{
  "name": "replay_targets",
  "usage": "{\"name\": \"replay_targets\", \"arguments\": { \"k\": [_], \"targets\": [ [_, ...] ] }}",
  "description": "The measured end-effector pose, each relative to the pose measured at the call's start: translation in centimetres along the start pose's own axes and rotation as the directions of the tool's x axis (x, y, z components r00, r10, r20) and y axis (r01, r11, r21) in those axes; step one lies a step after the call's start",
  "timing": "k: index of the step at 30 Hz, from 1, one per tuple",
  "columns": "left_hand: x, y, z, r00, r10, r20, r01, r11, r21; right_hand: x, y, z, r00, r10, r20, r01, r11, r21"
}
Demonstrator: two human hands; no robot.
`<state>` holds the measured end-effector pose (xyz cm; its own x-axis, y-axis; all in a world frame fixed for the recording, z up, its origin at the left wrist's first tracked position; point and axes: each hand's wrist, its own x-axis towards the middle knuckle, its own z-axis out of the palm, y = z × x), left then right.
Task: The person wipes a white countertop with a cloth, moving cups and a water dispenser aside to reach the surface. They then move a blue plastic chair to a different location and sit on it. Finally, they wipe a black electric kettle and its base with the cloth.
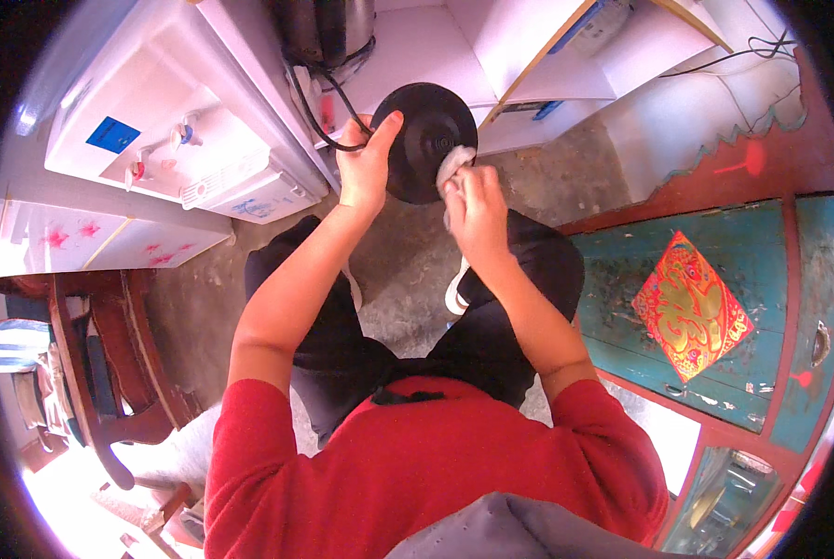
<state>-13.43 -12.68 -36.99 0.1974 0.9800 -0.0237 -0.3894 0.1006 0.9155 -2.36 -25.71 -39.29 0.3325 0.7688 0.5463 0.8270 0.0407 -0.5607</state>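
Note:
A round black kettle base [424, 133] is held up in front of the white shelves, its power cord [312, 115] looping at its left. My left hand [368, 164] grips the left rim, thumb on the face, with the cord passing at its fingers. A pale, crumpled cloth [455, 164] lies pinched in my right hand [476, 213], pressed against the lower right edge of the disc. The far side of the base and the fingers behind it are hidden.
A metal electric kettle [326, 28] stands on the white shelf [417, 49] ahead. At left is a white water dispenser [172, 133]; below it, a dark wooden chair [102, 363]. A teal wooden cabinet [599, 293] with a red-gold paper diamond [693, 307] stands at right.

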Motion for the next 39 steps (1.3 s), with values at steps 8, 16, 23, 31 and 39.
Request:
{"name": "replay_targets", "arguments": {
  "k": [8,16,23,31,39],
  "targets": [
    [0.2,-2.6,-0.9,1.0,-0.023,0.02,0.02,0.99,0.142,-1.6,-2.5,0.9,0.953,-0.182,0.24,0.143,0.975,0.172],
    [1.7,-3.3,-0.8,0.971,-0.059,0.232,-0.041,0.915,0.401,0.6,0.9,-3.5,0.624,-0.186,0.759,-0.299,0.841,0.451],
    [5.0,-1.0,3.7,0.9,-0.343,0.27,0.295,0.934,0.203,6.8,5.1,-6.0,0.774,0.563,0.288,-0.407,0.095,0.908],
    [11.2,1.6,7.3,0.663,-0.502,0.555,0.26,0.85,0.459,6.5,9.6,-7.2,0.575,0.685,0.447,-0.682,0.099,0.724],
    [8.5,4.1,6.1,0.523,-0.547,0.654,0.205,0.825,0.526,5.8,6.1,-7.8,0.465,0.478,0.745,-0.884,0.298,0.36]
  ]
}}
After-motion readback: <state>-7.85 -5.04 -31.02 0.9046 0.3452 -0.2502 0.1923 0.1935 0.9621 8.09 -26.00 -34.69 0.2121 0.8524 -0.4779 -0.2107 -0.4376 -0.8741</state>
